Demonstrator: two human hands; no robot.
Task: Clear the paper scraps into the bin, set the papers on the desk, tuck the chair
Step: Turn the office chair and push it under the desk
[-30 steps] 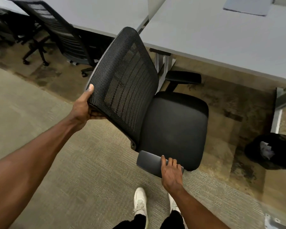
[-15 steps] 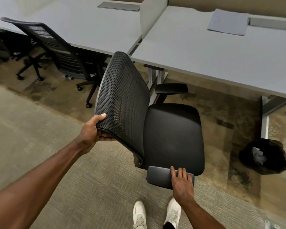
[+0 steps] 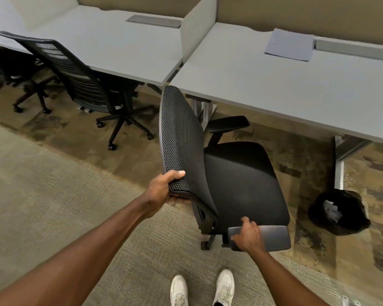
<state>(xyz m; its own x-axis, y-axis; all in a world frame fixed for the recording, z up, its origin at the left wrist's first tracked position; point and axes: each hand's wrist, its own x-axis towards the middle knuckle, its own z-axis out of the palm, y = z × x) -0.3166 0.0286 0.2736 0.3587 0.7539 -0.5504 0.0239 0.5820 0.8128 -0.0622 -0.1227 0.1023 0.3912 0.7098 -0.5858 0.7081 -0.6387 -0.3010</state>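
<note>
A: Which step is in hand?

B: Tucking, I'd judge. The black mesh-backed office chair with a padded seat (image 3: 237, 173) stands just out from the grey rectangular desk (image 3: 274, 85), turned side-on to it, its far armrest near the desk's front edge.

A: And the hands?

B: The left hand (image 3: 164, 188) is closed around the top edge of the mesh backrest, thumb over the front. The right hand (image 3: 247, 236) is on the near grey armrest pad (image 3: 272, 238); it's blurred, so I cannot tell whether it is clasped or only resting.

A: The other steps?

B: A flat stack of pale papers (image 3: 289, 45) lies at the back of the desk. The black-lined waste bin (image 3: 338, 212), beside the desk's right leg, holds white scraps. Both look finished.

A: The next move?

B: Swivel the seat to face the desk, then roll it under, minding armrest clearance.
</note>
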